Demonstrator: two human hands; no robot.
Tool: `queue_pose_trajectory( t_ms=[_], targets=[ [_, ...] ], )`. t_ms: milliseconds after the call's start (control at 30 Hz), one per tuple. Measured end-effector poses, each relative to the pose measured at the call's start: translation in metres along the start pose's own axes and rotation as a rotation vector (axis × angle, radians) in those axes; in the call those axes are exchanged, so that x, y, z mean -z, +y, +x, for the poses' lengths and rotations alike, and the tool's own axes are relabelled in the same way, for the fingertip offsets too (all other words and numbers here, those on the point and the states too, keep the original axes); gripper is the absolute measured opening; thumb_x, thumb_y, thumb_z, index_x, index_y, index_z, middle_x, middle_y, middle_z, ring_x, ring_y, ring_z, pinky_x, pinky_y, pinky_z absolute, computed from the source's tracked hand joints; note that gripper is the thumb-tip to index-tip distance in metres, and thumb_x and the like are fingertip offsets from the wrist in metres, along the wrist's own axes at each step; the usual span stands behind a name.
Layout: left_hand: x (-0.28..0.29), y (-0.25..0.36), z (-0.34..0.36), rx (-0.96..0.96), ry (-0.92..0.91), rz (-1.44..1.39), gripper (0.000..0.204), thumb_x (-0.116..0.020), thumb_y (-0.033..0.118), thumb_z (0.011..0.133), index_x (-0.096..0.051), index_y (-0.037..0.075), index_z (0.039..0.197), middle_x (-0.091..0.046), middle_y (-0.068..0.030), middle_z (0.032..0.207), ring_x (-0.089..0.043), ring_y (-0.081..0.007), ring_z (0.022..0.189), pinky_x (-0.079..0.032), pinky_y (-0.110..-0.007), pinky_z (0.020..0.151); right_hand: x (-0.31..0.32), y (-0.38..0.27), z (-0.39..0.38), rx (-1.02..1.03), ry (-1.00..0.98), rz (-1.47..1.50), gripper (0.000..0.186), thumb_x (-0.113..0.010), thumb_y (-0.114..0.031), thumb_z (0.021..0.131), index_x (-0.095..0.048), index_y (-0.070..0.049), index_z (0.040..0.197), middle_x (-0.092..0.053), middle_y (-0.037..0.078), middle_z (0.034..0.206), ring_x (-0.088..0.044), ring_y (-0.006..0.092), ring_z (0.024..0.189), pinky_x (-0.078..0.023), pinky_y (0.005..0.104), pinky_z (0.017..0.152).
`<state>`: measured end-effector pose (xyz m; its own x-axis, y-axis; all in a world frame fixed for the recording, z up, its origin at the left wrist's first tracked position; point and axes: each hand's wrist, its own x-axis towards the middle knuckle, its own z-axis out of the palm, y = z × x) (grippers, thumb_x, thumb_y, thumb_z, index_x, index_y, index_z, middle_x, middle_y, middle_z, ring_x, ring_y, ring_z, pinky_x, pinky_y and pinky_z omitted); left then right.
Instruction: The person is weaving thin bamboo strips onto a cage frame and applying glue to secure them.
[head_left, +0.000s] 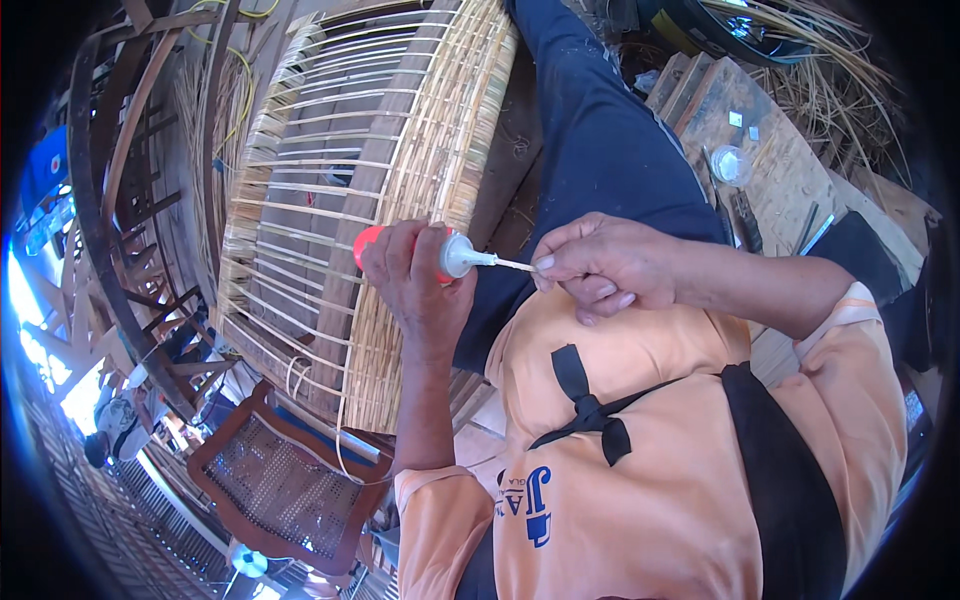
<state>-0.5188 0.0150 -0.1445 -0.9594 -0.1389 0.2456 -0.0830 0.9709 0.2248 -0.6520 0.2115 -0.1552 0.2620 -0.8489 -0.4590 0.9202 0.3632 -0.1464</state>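
My left hand (420, 275) is wrapped round a red squeeze bottle (368, 245) with a whitish cap and narrow nozzle (470, 257). The bottle lies sideways in the grip, nozzle toward my right hand. Thumb and fingers of my right hand (605, 265) pinch the end of a short, pale, thin stick-like piece (516, 265). Its other end meets the nozzle tip; whether it goes inside, I cannot tell. Beside and beneath my left hand lies a wooden frame with a partly woven rattan panel (425, 130), tightly woven along one side, with spaced strands (315, 185) across the middle.
A long loose strand (342, 455) hangs from the panel's near end. At lower left stands a chair with a cane-mesh panel (285, 480). On the right, a wooden board (775, 150) carries a small round clear container (731, 165) and tools. Loose rattan strips (840, 110) lie beyond it.
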Motion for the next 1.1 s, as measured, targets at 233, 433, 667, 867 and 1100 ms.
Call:
queue_pose_trajectory(
  t_ms=[233, 433, 667, 867, 1100],
  targets=[
    [-0.009, 0.002, -0.009, 0.041, -0.034, 0.029, 0.051, -0.075, 0.006, 0.060, -0.051, 0.013, 0.105, -0.052, -0.0066, 0.103, -0.051, -0.0265, 0.101, -0.034, -0.050, 0.090, -0.010, 0.011, 0.018, 0.041, 0.051, -0.029, 0.015, -0.053, -0.013, 0.091, -0.056, 0.000, 0.086, -0.040, 0.001, 0.053, -0.035, 0.0066, 0.042, -0.037, 0.0260, 0.046],
    [0.002, 0.001, -0.005, 0.036, -0.252, -0.130, 0.043, -0.072, 0.006, 0.060, -0.056, 0.011, 0.100, -0.054, -0.0056, 0.100, -0.052, -0.0272, 0.098, -0.033, -0.049, 0.092, -0.003, -0.003, 0.005, 0.559, 0.177, -1.813, 0.013, -0.058, -0.011, 0.077, -0.056, -0.003, 0.087, -0.058, 0.004, 0.063, -0.060, 0.0201, 0.061, -0.042, 0.0355, 0.061],
    [0.010, -0.013, -0.002, 0.120, -0.513, -0.285, 0.045, -0.070, 0.005, 0.060, -0.059, 0.010, 0.103, -0.057, -0.0095, 0.102, -0.052, -0.0313, 0.100, -0.037, -0.042, 0.091, -0.006, -0.029, 0.002, 0.563, 0.089, -2.230, 0.026, -0.060, -0.016, 0.069, -0.056, -0.006, 0.093, -0.059, 0.003, 0.066, -0.061, 0.0210, 0.063, -0.041, 0.0349, 0.068],
    [0.011, -0.023, 0.002, 0.220, -0.545, -0.488, 0.046, -0.071, 0.003, 0.061, -0.058, 0.009, 0.105, -0.058, -0.0112, 0.107, -0.052, -0.0320, 0.104, -0.039, -0.042, 0.091, 0.001, -0.022, 0.000, 0.739, 0.282, -2.066, 0.012, -0.059, -0.013, 0.075, -0.055, -0.008, 0.086, -0.060, 0.003, 0.066, -0.062, 0.0224, 0.066, -0.041, 0.0364, 0.065],
    [0.008, -0.022, 0.006, 0.316, -0.483, -0.610, 0.048, -0.072, 0.002, 0.061, -0.057, 0.008, 0.106, -0.058, -0.0109, 0.106, -0.052, -0.0320, 0.105, -0.040, -0.041, 0.092, 0.010, -0.021, -0.008, 0.821, 0.341, -1.882, 0.028, -0.060, -0.012, 0.074, -0.056, -0.009, 0.102, -0.056, 0.003, 0.065, -0.059, 0.0216, 0.063, -0.040, 0.0336, 0.065]
  ],
)
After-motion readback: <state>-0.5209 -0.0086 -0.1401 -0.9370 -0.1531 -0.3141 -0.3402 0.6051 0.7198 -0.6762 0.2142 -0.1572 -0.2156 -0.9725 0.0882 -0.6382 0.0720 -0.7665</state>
